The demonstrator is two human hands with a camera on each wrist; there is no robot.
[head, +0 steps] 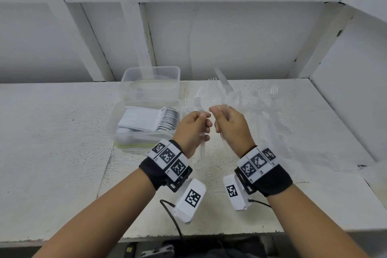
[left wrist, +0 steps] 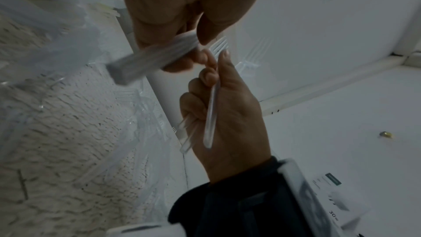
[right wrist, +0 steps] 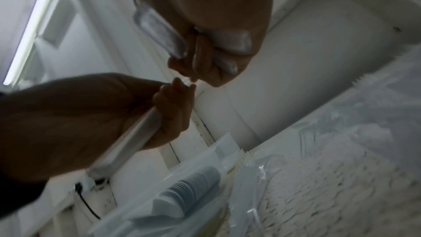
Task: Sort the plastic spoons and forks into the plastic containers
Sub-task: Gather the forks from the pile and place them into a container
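Hands [head: 193, 127] [head: 230, 123] raised together, gripping clear forks [left wrist: 210, 113].

Clear forks [head: 247, 107] loose on the table [head: 62, 132] blur together, uncountable

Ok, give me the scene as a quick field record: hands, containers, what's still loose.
left hand: grips clear forks
right hand: grips a stack of clear cutlery
near container: holds stacked white spoons
far container: contents unclear
loose cutlery: spread on table, right of the containers
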